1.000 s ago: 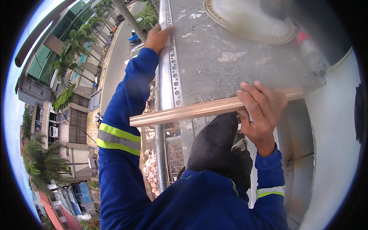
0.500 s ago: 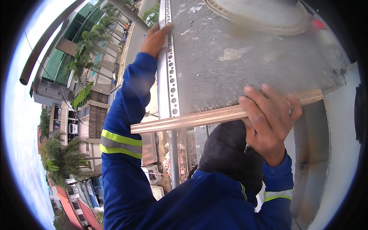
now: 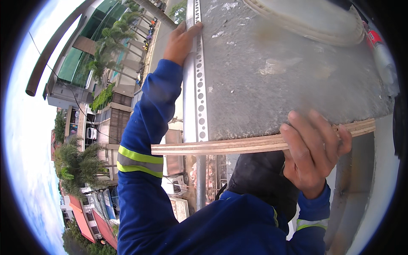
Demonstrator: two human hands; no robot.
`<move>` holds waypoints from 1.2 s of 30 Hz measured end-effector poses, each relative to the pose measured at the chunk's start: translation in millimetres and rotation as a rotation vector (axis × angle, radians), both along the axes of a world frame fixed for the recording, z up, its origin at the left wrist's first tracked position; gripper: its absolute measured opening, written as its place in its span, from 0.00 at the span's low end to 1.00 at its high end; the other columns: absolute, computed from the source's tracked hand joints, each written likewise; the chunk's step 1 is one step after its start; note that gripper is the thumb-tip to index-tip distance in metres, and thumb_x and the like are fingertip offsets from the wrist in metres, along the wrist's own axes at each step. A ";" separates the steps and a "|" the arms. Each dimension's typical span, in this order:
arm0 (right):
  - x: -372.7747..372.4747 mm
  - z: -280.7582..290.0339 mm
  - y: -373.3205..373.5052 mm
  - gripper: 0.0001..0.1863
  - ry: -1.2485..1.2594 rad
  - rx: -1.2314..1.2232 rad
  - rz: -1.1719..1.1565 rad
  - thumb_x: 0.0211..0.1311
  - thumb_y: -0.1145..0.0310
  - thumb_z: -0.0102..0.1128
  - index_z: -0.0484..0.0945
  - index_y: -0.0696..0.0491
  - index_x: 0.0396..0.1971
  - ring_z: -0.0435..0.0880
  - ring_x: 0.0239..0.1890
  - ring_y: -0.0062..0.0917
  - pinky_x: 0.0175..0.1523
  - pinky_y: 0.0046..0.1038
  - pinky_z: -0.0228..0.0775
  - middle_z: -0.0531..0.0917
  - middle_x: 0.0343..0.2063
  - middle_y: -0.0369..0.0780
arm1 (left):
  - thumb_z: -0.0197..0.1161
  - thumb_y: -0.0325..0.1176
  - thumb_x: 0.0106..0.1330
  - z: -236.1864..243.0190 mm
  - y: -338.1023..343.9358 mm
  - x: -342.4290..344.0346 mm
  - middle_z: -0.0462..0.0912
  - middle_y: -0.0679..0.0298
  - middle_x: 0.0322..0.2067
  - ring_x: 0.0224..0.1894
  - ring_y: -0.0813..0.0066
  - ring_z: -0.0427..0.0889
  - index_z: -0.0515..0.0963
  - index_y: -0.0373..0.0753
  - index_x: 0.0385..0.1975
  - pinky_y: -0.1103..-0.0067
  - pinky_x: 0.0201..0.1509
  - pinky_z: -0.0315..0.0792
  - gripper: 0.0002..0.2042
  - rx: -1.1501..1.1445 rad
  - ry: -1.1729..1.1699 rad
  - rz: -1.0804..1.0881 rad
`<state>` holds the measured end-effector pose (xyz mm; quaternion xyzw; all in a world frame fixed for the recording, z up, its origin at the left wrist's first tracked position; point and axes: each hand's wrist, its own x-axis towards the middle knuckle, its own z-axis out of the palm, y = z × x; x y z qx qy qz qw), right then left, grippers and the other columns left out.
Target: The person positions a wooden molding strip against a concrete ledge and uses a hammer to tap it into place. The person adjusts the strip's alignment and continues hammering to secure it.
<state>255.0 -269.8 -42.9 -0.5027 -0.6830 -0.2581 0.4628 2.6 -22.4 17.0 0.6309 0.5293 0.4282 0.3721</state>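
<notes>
A grey, rough slab lies before me, blurred by a haze in places. A white metal strip punched with round holes runs along its left edge; my left hand grips it near the top. A long layered plywood strip crosses along the slab's lower edge, its left end by my left sleeve. My right hand grips this strip toward its right part, fingers curled over the upper side, thumb partly hidden.
A pale round-rimmed object and a red-and-white item rest at the upper right. A pale wall bounds the right. Beyond the left edge are a drop to a street, a vertical pipe, palm trees, buildings and a dark overhanging pipe.
The plywood strip and my right hand have moved down and rightward in the picture, the strip now more level. My left hand keeps its grip. The surroundings shift with the view.
</notes>
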 end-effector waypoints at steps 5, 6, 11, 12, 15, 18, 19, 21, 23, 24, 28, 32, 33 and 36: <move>2.9 3.3 -6.1 0.09 -0.039 -0.061 -0.010 0.71 0.57 0.55 0.86 0.32 0.39 0.82 0.54 0.20 0.79 0.40 0.42 0.89 0.42 0.21 | 0.65 0.42 0.70 -1.4 0.8 -2.5 0.86 0.55 0.41 0.35 0.74 0.86 0.72 0.24 0.61 0.80 0.40 0.77 0.28 -0.003 0.081 0.010; 3.5 4.1 -7.6 0.09 -0.047 -0.085 -0.008 0.71 0.58 0.55 0.85 0.32 0.40 0.82 0.54 0.20 0.78 0.40 0.42 0.89 0.43 0.21 | 0.64 0.41 0.70 -1.0 2.1 -3.7 0.86 0.52 0.42 0.38 0.69 0.86 0.73 0.24 0.59 0.77 0.44 0.78 0.27 0.002 0.125 0.029; 5.0 6.1 -10.0 0.08 -0.074 -0.085 0.007 0.71 0.58 0.56 0.85 0.35 0.42 0.81 0.56 0.23 0.76 0.40 0.44 0.89 0.44 0.24 | 0.66 0.44 0.68 -3.4 5.2 -1.0 0.87 0.50 0.39 0.39 0.64 0.88 0.76 0.24 0.52 0.74 0.44 0.78 0.26 0.016 0.098 0.056; 5.0 6.3 -9.7 0.08 -0.079 -0.084 0.006 0.71 0.58 0.57 0.85 0.36 0.42 0.81 0.56 0.23 0.76 0.40 0.44 0.89 0.45 0.25 | 0.67 0.44 0.67 -3.5 3.9 -1.1 0.87 0.50 0.39 0.39 0.63 0.88 0.75 0.23 0.52 0.74 0.44 0.78 0.27 0.066 0.080 0.043; 5.6 8.1 -9.9 0.08 -0.108 -0.087 0.001 0.71 0.58 0.59 0.85 0.37 0.43 0.80 0.57 0.24 0.75 0.40 0.45 0.89 0.46 0.26 | 0.70 0.43 0.65 -7.5 1.9 4.6 0.87 0.46 0.40 0.40 0.61 0.89 0.75 0.22 0.52 0.75 0.45 0.79 0.28 0.073 0.078 0.140; 7.9 11.3 -12.1 0.09 -0.150 -0.102 0.015 0.69 0.58 0.61 0.84 0.41 0.45 0.80 0.59 0.28 0.75 0.41 0.46 0.89 0.48 0.30 | 0.69 0.42 0.65 -13.0 2.1 5.5 0.87 0.45 0.40 0.41 0.60 0.89 0.75 0.21 0.51 0.73 0.47 0.80 0.27 0.119 0.021 0.112; 9.0 12.3 -13.0 0.11 -0.169 -0.108 0.030 0.69 0.59 0.63 0.84 0.44 0.46 0.79 0.61 0.31 0.75 0.41 0.46 0.88 0.48 0.33 | 0.69 0.42 0.65 -12.2 6.4 4.2 0.87 0.44 0.42 0.44 0.57 0.89 0.75 0.22 0.52 0.71 0.50 0.79 0.27 0.070 -0.007 0.066; 10.1 13.3 -14.3 0.14 -0.191 -0.121 0.039 0.67 0.59 0.65 0.84 0.47 0.48 0.79 0.62 0.35 0.75 0.42 0.47 0.88 0.49 0.36 | 0.69 0.43 0.64 -15.4 11.9 3.5 0.87 0.43 0.43 0.45 0.54 0.88 0.76 0.22 0.52 0.69 0.52 0.79 0.27 0.086 -0.002 0.073; 10.2 13.4 -14.8 0.15 -0.202 -0.119 0.026 0.66 0.59 0.66 0.84 0.48 0.49 0.79 0.62 0.35 0.74 0.42 0.49 0.88 0.50 0.36 | 0.69 0.44 0.63 -18.9 17.0 3.3 0.86 0.41 0.46 0.49 0.49 0.87 0.76 0.24 0.52 0.67 0.56 0.78 0.27 0.050 0.046 0.105; 9.6 13.2 -15.0 0.13 -0.182 -0.125 0.027 0.66 0.59 0.66 0.85 0.46 0.47 0.79 0.61 0.33 0.74 0.41 0.49 0.88 0.49 0.34 | 0.69 0.45 0.63 -20.6 18.7 3.2 0.86 0.41 0.47 0.51 0.49 0.86 0.76 0.24 0.52 0.66 0.58 0.77 0.28 0.059 0.063 0.109; 7.1 13.4 -14.3 0.11 -0.147 -0.123 0.021 0.66 0.58 0.66 0.85 0.41 0.45 0.80 0.59 0.28 0.73 0.39 0.49 0.88 0.50 0.29 | 0.68 0.47 0.63 -25.2 23.9 4.7 0.84 0.40 0.49 0.55 0.46 0.84 0.75 0.25 0.54 0.65 0.61 0.75 0.30 0.078 0.078 0.110; 5.8 15.7 -14.6 0.12 -0.134 -0.128 0.026 0.64 0.58 0.67 0.86 0.41 0.46 0.79 0.60 0.27 0.72 0.39 0.50 0.88 0.50 0.28 | 0.68 0.48 0.64 -26.3 27.5 5.3 0.84 0.39 0.50 0.55 0.44 0.83 0.74 0.25 0.55 0.65 0.62 0.74 0.31 0.077 0.108 0.122; 5.4 16.1 -15.0 0.12 -0.136 -0.129 0.022 0.64 0.58 0.67 0.86 0.41 0.46 0.79 0.60 0.27 0.72 0.39 0.50 0.88 0.50 0.28 | 0.68 0.48 0.64 -26.3 28.0 5.0 0.84 0.39 0.50 0.56 0.44 0.83 0.74 0.25 0.56 0.65 0.62 0.74 0.31 0.083 0.116 0.118; 4.9 16.4 -14.6 0.12 -0.135 -0.125 0.016 0.64 0.58 0.68 0.85 0.41 0.46 0.79 0.59 0.27 0.72 0.38 0.50 0.87 0.50 0.28 | 0.67 0.48 0.64 -25.3 29.7 4.8 0.83 0.39 0.51 0.56 0.44 0.83 0.74 0.26 0.56 0.65 0.63 0.74 0.31 0.076 0.128 0.110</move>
